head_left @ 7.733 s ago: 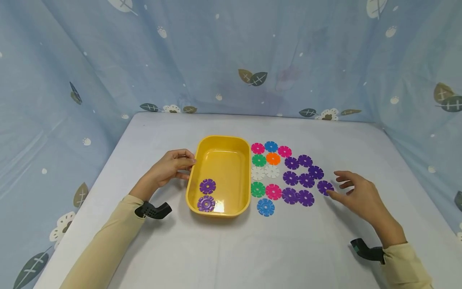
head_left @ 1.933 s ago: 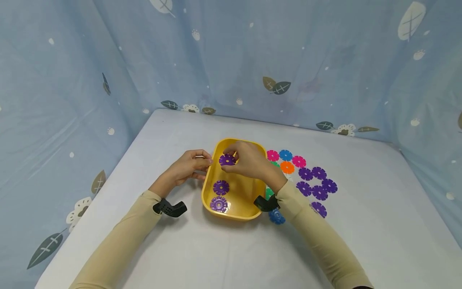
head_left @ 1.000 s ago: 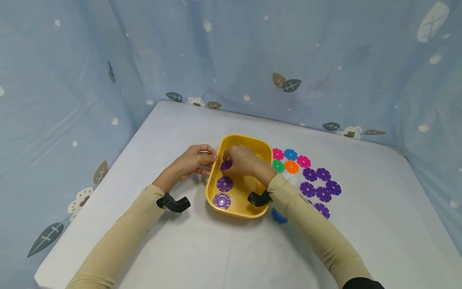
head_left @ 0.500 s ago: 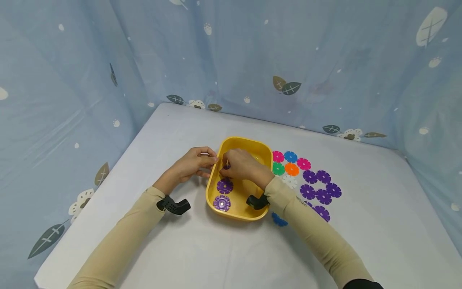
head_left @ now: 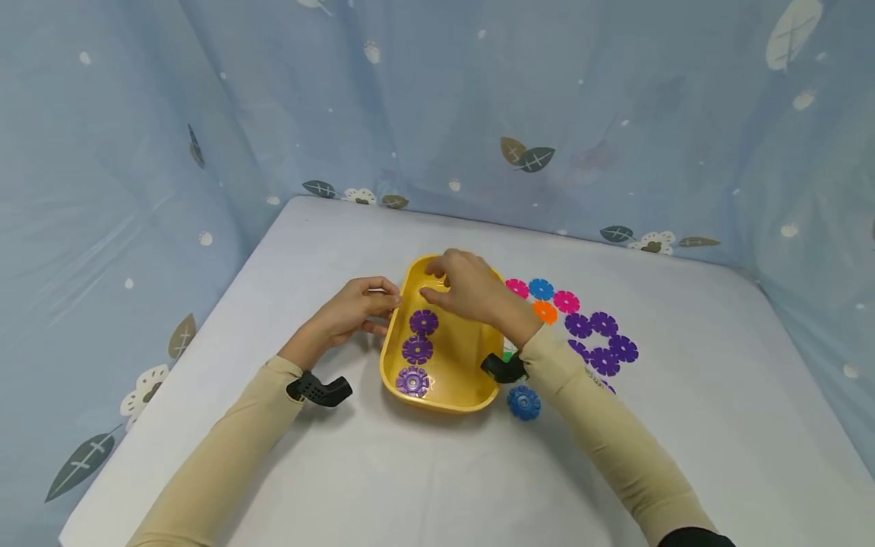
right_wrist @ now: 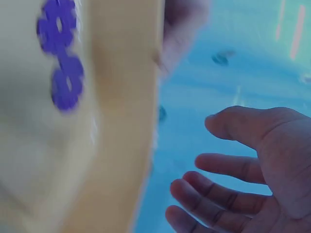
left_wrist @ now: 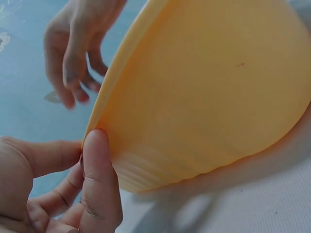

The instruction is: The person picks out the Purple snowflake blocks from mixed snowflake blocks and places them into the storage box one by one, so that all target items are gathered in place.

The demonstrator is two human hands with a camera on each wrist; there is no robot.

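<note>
A yellow tray (head_left: 466, 406) stands on the white tabletop. Inside, along its left side, three purple notched discs (head_left: 418, 349) lie in a column. My left hand (head_left: 352, 310) pinches the tray's left rim between thumb and fingers, as the left wrist view (left_wrist: 97, 182) also shows. Above the far part of the tray is my right hand (head_left: 472, 287), its fingers parted with nothing between them; in the right wrist view the hand (right_wrist: 252, 179) is empty, beside the tray wall (right_wrist: 131, 97) and two purple discs (right_wrist: 68, 82).
Right of the tray lie pink (head_left: 566, 301), blue (head_left: 524, 403), orange (head_left: 544, 311) and green discs, with several purple discs (head_left: 604, 361) farther right. My right forearm covers part of them. A blue patterned curtain (head_left: 410, 99) hangs behind the table.
My right hand has let go of a purple disc, which now lies above the other two in the column, and has lifted away toward the far end. My left hand stays on the rim.
</note>
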